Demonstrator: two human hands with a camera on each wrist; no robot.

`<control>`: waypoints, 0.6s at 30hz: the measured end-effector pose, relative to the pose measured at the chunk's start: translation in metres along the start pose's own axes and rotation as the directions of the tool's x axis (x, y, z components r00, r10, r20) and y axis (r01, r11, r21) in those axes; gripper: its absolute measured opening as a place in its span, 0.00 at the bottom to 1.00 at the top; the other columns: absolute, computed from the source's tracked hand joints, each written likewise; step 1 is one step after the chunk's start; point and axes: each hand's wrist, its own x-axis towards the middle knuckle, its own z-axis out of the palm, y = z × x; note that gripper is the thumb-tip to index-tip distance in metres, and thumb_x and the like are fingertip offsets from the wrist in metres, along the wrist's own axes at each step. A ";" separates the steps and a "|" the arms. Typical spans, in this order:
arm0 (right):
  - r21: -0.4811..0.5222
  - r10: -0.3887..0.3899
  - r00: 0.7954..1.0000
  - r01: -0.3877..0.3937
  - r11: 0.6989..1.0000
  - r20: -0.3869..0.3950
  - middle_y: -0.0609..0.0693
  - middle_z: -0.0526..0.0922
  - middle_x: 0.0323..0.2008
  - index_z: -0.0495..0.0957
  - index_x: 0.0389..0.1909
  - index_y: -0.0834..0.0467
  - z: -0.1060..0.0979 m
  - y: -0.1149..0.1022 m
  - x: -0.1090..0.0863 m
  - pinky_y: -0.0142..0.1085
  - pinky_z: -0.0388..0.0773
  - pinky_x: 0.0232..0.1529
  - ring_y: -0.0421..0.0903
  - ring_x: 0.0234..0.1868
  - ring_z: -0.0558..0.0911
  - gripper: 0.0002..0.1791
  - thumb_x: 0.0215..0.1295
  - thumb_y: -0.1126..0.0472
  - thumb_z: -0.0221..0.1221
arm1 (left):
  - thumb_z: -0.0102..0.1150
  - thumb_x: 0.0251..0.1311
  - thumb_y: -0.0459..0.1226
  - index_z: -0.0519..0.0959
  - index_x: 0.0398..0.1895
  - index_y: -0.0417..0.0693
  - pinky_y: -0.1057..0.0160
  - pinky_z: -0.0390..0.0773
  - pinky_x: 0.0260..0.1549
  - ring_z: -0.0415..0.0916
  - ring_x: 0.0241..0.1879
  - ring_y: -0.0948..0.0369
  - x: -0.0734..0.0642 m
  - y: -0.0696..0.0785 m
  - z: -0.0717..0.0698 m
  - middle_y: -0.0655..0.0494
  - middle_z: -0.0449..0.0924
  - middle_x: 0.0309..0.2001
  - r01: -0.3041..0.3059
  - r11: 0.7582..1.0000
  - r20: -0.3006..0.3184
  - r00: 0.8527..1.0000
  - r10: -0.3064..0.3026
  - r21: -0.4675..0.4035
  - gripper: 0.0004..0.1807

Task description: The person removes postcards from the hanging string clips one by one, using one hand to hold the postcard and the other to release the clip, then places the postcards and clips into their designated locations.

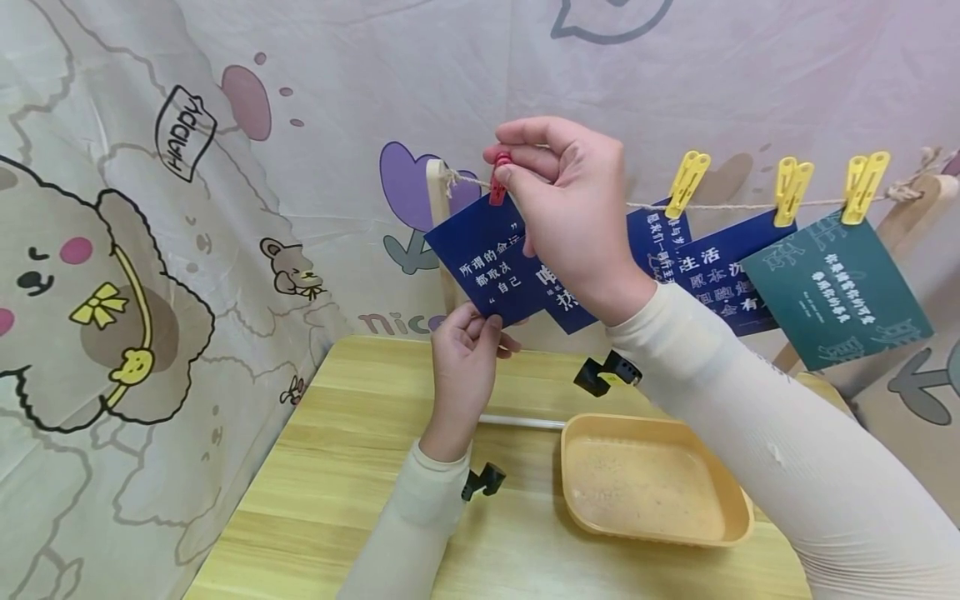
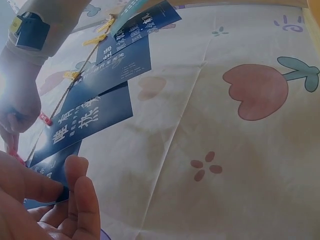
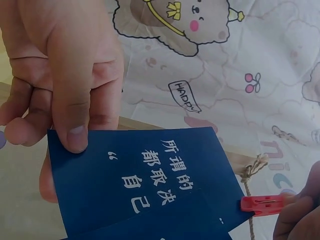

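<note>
My right hand (image 1: 573, 200) pinches a red clothespin (image 1: 499, 179) at the left end of a twine line (image 1: 637, 205). The clothespin sits over the top corner of a dark blue card (image 3: 140, 175) with white characters. Below, my left hand (image 1: 465, 358) holds that card's lower edge between thumb and fingers; the left thumb lies on its printed face in the right wrist view. Beside it hangs a second blue card (image 2: 90, 117), with another red clothespin (image 2: 45, 118) at its top. Farther right, yellow clothespins (image 1: 687, 185) hold more blue cards and a green card (image 1: 836, 292).
Wooden posts (image 1: 438, 196) carry the twine at both ends. A yellow plastic basin (image 1: 652, 533) stands on the wood-grain table (image 1: 360, 467), with a white rod (image 1: 521, 422) behind it. Printed cloth (image 1: 337, 83) with cartoon figures hangs at the back and left.
</note>
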 end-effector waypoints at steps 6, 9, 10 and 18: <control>-0.010 -0.033 0.999 0.033 0.999 -0.009 0.52 0.94 0.46 0.88 0.53 0.62 0.000 0.000 -0.001 0.36 0.70 0.10 0.52 0.34 0.91 0.11 0.75 0.72 0.63 | 0.52 0.80 0.27 0.82 0.57 0.35 0.68 0.87 0.31 0.86 0.26 0.64 0.000 0.000 0.000 0.30 0.90 0.43 -0.003 1.000 0.001 1.000 0.003 -0.003 0.11; -0.009 -0.048 0.999 0.048 0.999 -0.009 0.53 0.94 0.46 0.88 0.53 0.63 0.000 0.000 -0.002 0.37 0.71 0.11 0.51 0.36 0.92 0.11 0.75 0.72 0.63 | 0.52 0.80 0.27 0.82 0.58 0.35 0.68 0.87 0.31 0.86 0.26 0.64 0.001 0.001 0.000 0.29 0.90 0.43 -0.006 1.000 0.003 1.000 0.006 -0.008 0.11; -0.009 -0.049 0.999 0.049 0.999 -0.011 0.53 0.94 0.46 0.88 0.53 0.63 0.000 -0.001 -0.002 0.37 0.71 0.11 0.51 0.36 0.92 0.11 0.75 0.72 0.63 | 0.52 0.80 0.27 0.81 0.58 0.35 0.68 0.87 0.31 0.86 0.26 0.64 0.001 0.001 0.000 0.28 0.89 0.44 -0.007 1.000 0.004 1.000 0.007 -0.009 0.11; -0.023 -0.063 0.998 0.063 0.998 -0.027 0.53 0.94 0.48 0.88 0.54 0.63 -0.002 -0.007 -0.002 0.36 0.71 0.11 0.48 0.38 0.93 0.11 0.75 0.71 0.64 | 0.53 0.80 0.27 0.82 0.57 0.35 0.68 0.87 0.32 0.86 0.27 0.64 0.001 0.001 0.000 0.31 0.90 0.43 -0.005 1.000 -0.006 1.000 0.005 0.000 0.11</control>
